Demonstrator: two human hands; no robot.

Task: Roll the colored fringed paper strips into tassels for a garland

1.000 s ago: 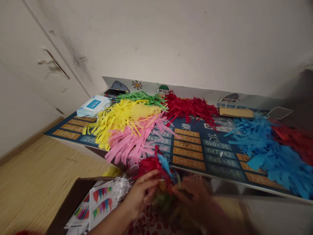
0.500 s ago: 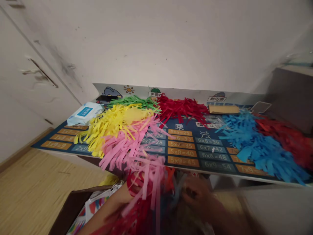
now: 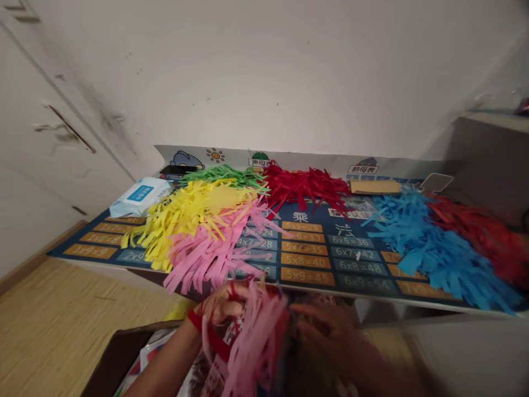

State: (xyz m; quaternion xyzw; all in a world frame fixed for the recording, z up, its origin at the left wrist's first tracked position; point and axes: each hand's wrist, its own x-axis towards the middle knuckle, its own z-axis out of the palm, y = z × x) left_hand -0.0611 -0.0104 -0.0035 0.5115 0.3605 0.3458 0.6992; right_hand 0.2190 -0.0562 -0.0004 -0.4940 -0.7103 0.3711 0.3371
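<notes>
My left hand (image 3: 225,304) is closed at the table's front edge on a bundle of pink and red paper streamers (image 3: 258,336). Red strips loop over its fingers and wrist, and the pink ones hang down in front. My right hand (image 3: 330,328), dark and blurred, is beside the bundle with its fingers bent; what they hold, if anything, is hidden. Beyond my hands, piles of pink (image 3: 215,248), yellow (image 3: 188,212), green (image 3: 227,175) and red streamers (image 3: 306,187) lie on the table.
Blue streamers (image 3: 438,248) and more red streamers (image 3: 483,234) cover the table's right end. A pack of wipes (image 3: 140,196), a dark phone-like slab (image 3: 178,170) and a tan cardboard piece (image 3: 375,187) rest on the times-table mat (image 3: 308,259). Below left stands an open box (image 3: 109,353).
My left hand has come up into clearer view with the pink and red streamers. Pink strips that trailed over the table edge now hang bunched below it. My right hand stays beside them.
</notes>
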